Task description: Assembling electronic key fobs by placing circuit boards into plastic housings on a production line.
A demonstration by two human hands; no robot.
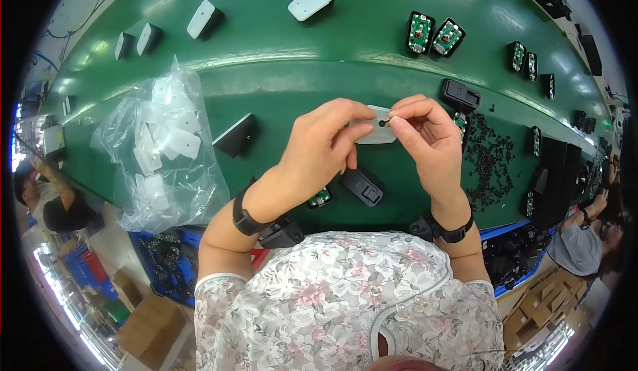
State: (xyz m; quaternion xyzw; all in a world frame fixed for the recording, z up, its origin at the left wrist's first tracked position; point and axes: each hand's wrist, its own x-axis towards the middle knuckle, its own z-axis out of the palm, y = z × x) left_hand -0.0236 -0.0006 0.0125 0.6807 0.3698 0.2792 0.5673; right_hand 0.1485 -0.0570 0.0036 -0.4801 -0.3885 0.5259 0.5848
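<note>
Above the near part of the green bench, my left hand (319,138) is closed on the left edge of a white plastic cover (376,137). My right hand (435,135) pinches a small black part (384,123) between thumb and forefinger, against the cover's face near its upper right. The exact shape of that part is too small to make out. Below my left hand lies a black housing (362,187), with a green circuit board (320,198) beside it, partly hidden by my wrist. Another black housing (460,95) lies just beyond my right hand.
A clear bag of white covers (166,138) is at left, beside a tilted white-topped housing (234,135). Loose small black parts (490,161) spread at right. White-topped units (311,2) and open board units (420,33) stand farther back. Blue bins (166,264) sit below; people work either side.
</note>
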